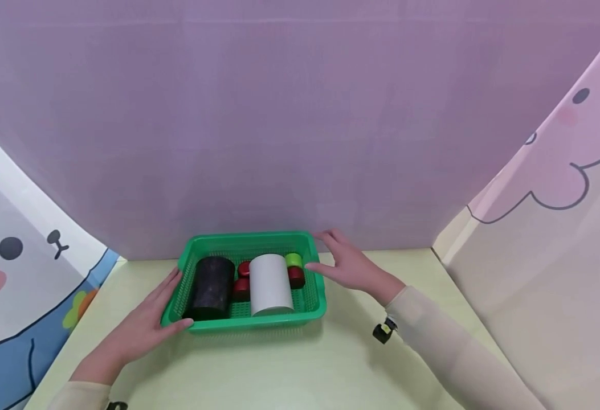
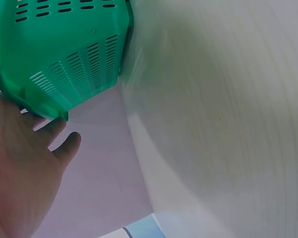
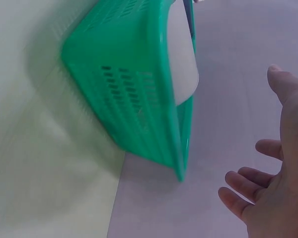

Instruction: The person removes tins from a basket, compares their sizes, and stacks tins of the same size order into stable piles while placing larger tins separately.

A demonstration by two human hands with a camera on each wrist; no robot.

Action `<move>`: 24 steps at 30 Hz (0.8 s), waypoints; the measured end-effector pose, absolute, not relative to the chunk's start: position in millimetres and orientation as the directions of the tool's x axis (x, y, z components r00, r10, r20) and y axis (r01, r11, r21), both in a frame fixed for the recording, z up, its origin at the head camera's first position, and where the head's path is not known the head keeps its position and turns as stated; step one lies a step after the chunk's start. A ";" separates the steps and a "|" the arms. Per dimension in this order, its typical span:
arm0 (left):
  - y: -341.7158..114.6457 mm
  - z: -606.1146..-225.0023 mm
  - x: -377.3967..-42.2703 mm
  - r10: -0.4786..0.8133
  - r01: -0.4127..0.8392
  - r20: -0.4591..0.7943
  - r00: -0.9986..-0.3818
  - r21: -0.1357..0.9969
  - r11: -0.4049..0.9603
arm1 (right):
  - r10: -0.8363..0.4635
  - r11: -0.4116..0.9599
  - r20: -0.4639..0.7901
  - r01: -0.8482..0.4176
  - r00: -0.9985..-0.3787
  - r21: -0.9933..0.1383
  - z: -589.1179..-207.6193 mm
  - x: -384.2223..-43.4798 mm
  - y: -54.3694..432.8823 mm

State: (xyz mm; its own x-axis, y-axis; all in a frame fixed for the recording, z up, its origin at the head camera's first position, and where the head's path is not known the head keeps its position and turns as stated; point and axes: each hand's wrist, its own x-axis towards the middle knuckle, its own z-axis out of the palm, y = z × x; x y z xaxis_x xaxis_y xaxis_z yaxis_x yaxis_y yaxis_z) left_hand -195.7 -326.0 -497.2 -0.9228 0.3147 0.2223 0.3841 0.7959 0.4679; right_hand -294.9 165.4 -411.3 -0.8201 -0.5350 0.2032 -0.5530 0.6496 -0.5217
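A green plastic basket (image 1: 258, 326) with slotted sides sits on the table near the back wall. Inside lie a large black cylinder (image 1: 215, 287), a large white cylinder (image 1: 271, 285), several small red round pieces (image 1: 241, 289) and a light green one (image 1: 293, 260). My left hand (image 1: 143, 322) is at the basket's left side, its extended fingers along the rim and the thumb by the near-left corner. In the left wrist view its fingertips (image 2: 52, 130) touch the rim. Fingers spread, my right hand (image 3: 283, 148) is apart from the basket's right side.
A pale wood-grain table (image 1: 258, 376) extends in front of the basket. Behind it rises a purple wall (image 1: 300, 125). Printed cartoon panels stand at the left (image 1: 17, 285) and right (image 1: 551, 239). A small black device (image 1: 383, 330) is strapped at the right wrist.
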 end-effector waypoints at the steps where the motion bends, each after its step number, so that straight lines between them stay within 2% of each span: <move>1: -325.8 -497.6 -196.3 0.314 0.385 0.226 -0.922 0.469 0.795 | -0.540 0.648 0.196 -0.554 -0.818 -0.523 -409.6 -295.6 160.9; 15: -320.5 -499.2 -199.2 0.282 0.349 0.206 -0.937 0.494 0.797 | -0.591 0.655 0.124 -0.564 -0.797 -0.503 -410.5 -311.7 115.8; 24: -320.8 -500.7 -199.7 0.269 0.330 0.190 -0.944 0.550 0.768 | -0.614 0.659 -0.002 -0.512 -0.789 -0.551 -419.9 -311.4 91.4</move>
State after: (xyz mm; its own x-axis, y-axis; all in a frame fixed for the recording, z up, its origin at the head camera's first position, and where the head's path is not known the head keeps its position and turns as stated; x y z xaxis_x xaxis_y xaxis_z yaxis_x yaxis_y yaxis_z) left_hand -199.7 -320.8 -500.7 -0.9441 0.2695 0.1898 0.3296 0.7676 0.5498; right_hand -311.4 91.4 -419.9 -0.7890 -0.6144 -0.0020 -0.5117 0.6589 -0.5514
